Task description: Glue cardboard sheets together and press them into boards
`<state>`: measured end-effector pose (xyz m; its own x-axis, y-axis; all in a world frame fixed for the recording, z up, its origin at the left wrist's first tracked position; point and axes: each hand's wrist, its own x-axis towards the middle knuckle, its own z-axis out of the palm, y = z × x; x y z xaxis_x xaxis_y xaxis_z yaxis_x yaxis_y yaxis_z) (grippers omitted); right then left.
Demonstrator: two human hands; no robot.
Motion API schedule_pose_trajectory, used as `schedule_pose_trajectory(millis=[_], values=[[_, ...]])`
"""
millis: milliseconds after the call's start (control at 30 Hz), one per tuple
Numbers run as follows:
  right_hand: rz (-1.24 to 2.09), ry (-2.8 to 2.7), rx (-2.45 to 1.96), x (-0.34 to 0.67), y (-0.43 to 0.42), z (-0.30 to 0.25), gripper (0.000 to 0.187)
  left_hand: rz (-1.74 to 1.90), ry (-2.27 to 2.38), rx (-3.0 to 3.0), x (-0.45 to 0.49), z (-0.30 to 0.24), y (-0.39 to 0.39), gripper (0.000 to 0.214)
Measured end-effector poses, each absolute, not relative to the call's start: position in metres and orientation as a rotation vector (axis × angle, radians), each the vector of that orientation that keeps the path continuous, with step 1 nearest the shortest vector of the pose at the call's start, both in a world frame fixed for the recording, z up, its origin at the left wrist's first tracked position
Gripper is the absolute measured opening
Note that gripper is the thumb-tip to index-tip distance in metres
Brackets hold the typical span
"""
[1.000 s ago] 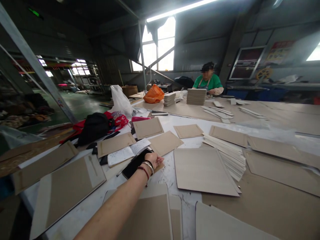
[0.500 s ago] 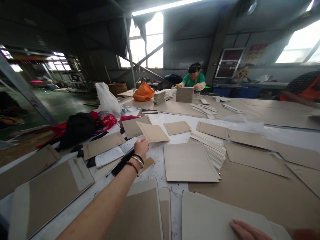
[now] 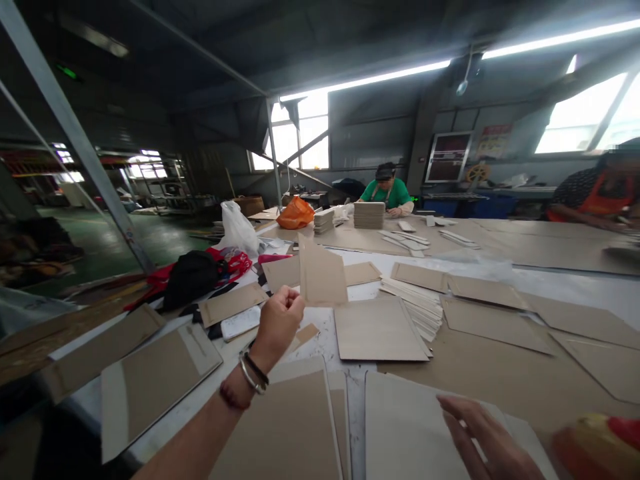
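My left hand [image 3: 277,323] is closed in a pinch on a small brown cardboard sheet [image 3: 320,272], held upright above the table. Bracelets ring that wrist. My right hand [image 3: 487,437] lies open, fingers stretched flat, on a large pale board [image 3: 405,427] at the near edge. Between the two hands lies another brown board [image 3: 285,427]. Ahead of the lifted sheet sit a grey board [image 3: 377,328] and a fanned stack of thin sheets [image 3: 417,305].
Many cardboard sheets cover the long table [image 3: 500,380]. A black bag [image 3: 193,277], red cloth and a white plastic bag [image 3: 239,230] lie at the left. A person in green [image 3: 387,193] works behind stacks at the far end; another in orange [image 3: 595,197] sits at right.
My left hand picked the small sheet off the table and lifted it upright toward me. My right hand came into view on the near board. The camera tilted up.
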<state>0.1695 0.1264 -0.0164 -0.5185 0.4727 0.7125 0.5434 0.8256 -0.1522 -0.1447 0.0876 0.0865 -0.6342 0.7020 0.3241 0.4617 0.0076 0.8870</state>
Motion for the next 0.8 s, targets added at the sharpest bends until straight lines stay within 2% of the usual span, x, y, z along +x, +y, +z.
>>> schedule_pose_trajectory(millis=[67, 200, 300, 367, 467, 800], values=[[0.098, -2.176, -0.781, 0.150, 0.115, 0.017, 0.017, 1.630, 2.117, 1.384, -0.126, 0.094, 0.072, 0.009], [0.386, -2.192, -0.821, 0.110, 0.098, 0.084, 0.019, 1.558, 2.156, 1.716, -0.088, 0.099, 0.049, 0.013], [0.503, -2.124, -0.878, 0.092, 0.092, 0.113, 0.023, 1.450, 2.330, 2.306, -0.062, 0.095, 0.037, 0.018], [0.580, -2.066, -0.942, 0.088, 0.090, 0.120, 0.029, 1.305, 2.410, 2.744, -0.048, 0.093, 0.030, 0.021], [0.643, -1.982, -1.051, 0.090, 0.087, 0.118, 0.035, 1.173, 2.380, 3.032, -0.030, 0.091, 0.024, 0.023], [0.590, -1.880, -1.239, 0.115, 0.082, 0.102, 0.030, 0.957, 2.149, 3.120, 0.011, 0.082, 0.023, 0.017]])
